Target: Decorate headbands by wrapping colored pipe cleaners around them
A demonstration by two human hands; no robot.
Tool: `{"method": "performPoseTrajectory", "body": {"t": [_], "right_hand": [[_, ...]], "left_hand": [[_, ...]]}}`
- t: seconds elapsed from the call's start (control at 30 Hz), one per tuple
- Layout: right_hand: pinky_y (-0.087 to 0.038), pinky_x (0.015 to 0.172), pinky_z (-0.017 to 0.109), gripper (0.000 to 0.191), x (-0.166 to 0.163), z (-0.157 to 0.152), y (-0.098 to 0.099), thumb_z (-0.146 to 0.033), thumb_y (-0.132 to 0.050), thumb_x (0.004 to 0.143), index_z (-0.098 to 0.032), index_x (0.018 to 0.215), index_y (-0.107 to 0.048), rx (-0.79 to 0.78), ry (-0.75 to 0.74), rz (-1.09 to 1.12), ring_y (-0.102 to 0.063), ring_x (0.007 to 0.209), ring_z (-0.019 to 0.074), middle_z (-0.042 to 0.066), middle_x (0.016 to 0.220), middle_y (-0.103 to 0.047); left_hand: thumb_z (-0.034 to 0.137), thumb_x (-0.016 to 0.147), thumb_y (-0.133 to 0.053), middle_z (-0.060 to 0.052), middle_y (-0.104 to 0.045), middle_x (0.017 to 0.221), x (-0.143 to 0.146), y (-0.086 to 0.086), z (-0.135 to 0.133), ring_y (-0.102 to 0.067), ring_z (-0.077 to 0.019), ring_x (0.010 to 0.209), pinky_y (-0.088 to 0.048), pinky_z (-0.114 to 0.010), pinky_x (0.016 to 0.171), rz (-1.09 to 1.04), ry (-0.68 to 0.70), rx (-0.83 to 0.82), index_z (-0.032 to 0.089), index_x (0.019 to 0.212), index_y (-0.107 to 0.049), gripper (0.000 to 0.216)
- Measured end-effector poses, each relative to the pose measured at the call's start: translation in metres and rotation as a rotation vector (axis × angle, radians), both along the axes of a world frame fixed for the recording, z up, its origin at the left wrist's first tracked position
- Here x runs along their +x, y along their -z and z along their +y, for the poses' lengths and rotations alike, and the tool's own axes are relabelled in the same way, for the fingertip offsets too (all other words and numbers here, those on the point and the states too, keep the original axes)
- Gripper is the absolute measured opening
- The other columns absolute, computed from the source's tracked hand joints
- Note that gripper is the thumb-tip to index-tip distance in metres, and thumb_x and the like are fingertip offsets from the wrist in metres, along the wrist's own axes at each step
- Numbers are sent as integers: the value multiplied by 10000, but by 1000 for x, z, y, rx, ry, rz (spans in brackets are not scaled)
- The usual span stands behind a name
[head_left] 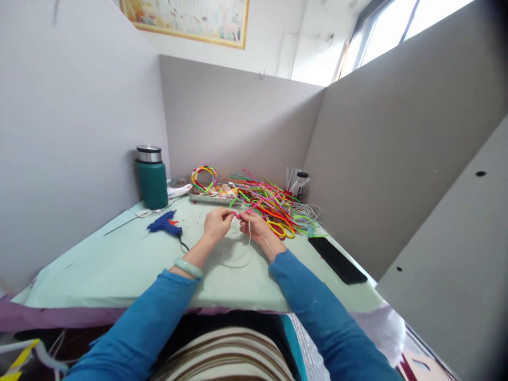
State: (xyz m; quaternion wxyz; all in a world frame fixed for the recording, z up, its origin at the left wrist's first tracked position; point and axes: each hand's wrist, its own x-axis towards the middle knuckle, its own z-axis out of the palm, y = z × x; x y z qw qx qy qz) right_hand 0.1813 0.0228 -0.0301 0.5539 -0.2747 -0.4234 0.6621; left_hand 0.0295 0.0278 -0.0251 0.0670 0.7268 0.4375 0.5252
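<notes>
Over the middle of the table, my left hand [218, 224] and my right hand [257, 228] meet almost fingertip to fingertip. Both are closed in a pinch on a pink pipe cleaner [254, 207], whose free end points up and right. A thin white wire [250, 244] comes down from my right fingers and curves leftward above the tabletop. Whether the pipe cleaner is wound around that wire is too small to tell. Just behind my hands lies a heap of coloured pipe cleaners [273, 200]. A blue glue gun [164, 224] rests on its side left of my left hand.
A metal tray [212, 200] of small pieces stands at the back, with a multicoloured headband [193, 177] on it. Left is a green bottle [153, 184]. A black phone [337, 259] lies right, near coiled grey wires [311, 211]. Grey partitions [242, 111] enclose the table [119, 270].
</notes>
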Motion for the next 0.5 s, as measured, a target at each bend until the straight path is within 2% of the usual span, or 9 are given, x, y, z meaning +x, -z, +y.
{"method": "performPoseTrajectory", "body": {"t": [0.13, 0.3, 0.5], "right_hand": [[-346, 468, 200, 252, -1, -1, 0, -267, -786, 583, -161, 726, -607, 47, 16, -78, -452, 488, 56, -18, 638, -609], [-344, 484, 210, 254, 4, 3, 1, -316, -784, 573, -152, 706, -643, 92, 27, -189, -444, 499, 60, 26, 698, -649], [-359, 506, 214, 261, 13, 6, 1, -390, -730, 635, -153, 730, -674, 120, 76, -337, -482, 543, 79, 50, 722, -652]], "left_hand": [[263, 751, -572, -41, -707, 780, -4, 1, 6, -603, -144, 702, -436, -240, 663, -20, -36, -142, 180, 801, -729, 185], [276, 747, -568, -43, -719, 797, -8, -3, 5, -619, -159, 720, -434, -239, 650, 19, -17, -274, 183, 828, -737, 209], [257, 770, -549, -40, -723, 829, -8, -7, 0, -625, -160, 770, -432, -229, 686, 131, -4, -265, 196, 850, -739, 215]]}}
